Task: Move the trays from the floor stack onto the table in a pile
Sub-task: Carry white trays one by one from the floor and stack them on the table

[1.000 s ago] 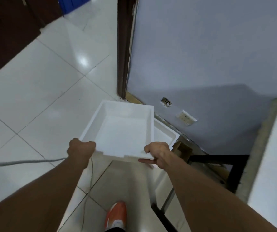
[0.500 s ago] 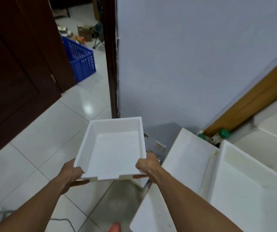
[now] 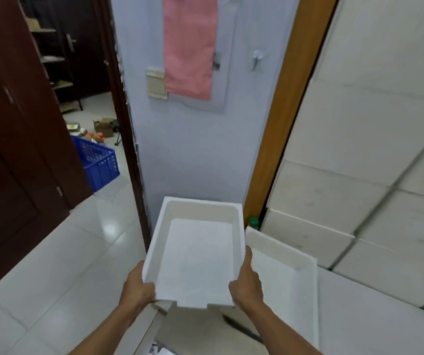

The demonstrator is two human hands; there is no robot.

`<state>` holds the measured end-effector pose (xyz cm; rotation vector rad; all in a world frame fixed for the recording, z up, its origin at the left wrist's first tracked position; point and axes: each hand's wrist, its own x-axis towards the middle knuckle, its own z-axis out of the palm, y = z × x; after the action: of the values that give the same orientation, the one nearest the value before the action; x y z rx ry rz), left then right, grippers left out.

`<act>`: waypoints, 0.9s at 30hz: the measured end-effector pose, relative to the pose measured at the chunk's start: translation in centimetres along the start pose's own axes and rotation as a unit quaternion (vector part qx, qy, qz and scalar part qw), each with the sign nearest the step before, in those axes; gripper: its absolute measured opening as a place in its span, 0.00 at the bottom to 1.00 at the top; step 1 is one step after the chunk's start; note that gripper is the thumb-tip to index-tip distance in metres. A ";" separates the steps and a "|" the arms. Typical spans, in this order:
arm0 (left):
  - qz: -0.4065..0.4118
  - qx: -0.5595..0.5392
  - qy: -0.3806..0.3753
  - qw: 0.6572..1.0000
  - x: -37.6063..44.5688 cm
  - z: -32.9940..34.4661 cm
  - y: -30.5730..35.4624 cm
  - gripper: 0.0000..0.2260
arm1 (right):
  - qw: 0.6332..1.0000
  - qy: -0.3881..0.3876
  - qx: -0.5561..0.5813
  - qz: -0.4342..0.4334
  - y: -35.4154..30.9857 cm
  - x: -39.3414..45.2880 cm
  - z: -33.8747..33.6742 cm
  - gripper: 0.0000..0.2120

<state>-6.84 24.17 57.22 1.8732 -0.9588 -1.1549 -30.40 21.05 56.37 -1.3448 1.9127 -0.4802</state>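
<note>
I hold a white foam tray (image 3: 198, 254) level in front of me at about table height. My left hand (image 3: 137, 286) grips its near left corner and my right hand (image 3: 247, 283) grips its near right edge. Another white tray (image 3: 291, 283) lies on the white table (image 3: 374, 321) just to the right of the held one, its open side up. The floor stack is out of view.
A pale blue wall (image 3: 195, 155) with a pink sheet stands straight ahead. A dark wooden door (image 3: 13, 155) and a doorway are on the left, with a blue crate (image 3: 98, 161) on the tiled floor beyond. A tiled wall rises at the right.
I have raised the tray from low over the floor up to table height, and my view has swung up and right, bringing the table and its tray alongside.
</note>
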 end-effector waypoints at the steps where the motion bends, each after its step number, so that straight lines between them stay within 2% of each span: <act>1: 0.025 0.021 -0.010 0.999 -0.8 1.2 0.6 0.32 | 1.000 0.010 0.018 -0.002 1.3 -0.6 -1.3 0.44; 3: 0.075 0.072 -0.046 0.994 -1.8 3.7 1.3 0.39 | 0.999 0.033 0.040 0.000 3.9 -1.5 -3.6 0.44; 6: 0.091 0.122 -0.102 0.983 -2.8 8.0 2.0 0.45 | 0.996 0.066 0.052 0.016 8.2 -2.6 -6.0 0.46; 9: 0.103 0.169 -0.134 0.971 -3.4 12.3 3.0 0.43 | 0.992 0.100 0.046 0.055 11.9 -2.5 -7.8 0.50; 11: 0.114 0.209 -0.136 0.962 -3.5 14.6 3.4 0.40 | 0.988 0.113 0.065 0.087 13.8 -2.3 -8.6 0.49; 18: 0.118 0.380 -0.144 0.906 -1.8 18.5 2.9 0.37 | 0.988 0.094 0.021 0.118 16.3 -1.9 -9.5 0.46; 25: 0.116 0.397 -0.205 0.887 -0.6 19.9 2.2 0.40 | 0.979 0.069 -0.144 0.123 16.8 -0.3 -9.9 0.42; 27: 0.116 0.394 -0.213 0.886 -0.4 20.1 1.6 0.41 | 0.978 0.063 -0.160 0.121 17.1 -0.1 -9.6 0.42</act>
<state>-25.81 19.90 52.03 2.0286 -2.0908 -1.1383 -48.54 26.64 51.36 -1.2761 2.2978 -0.1409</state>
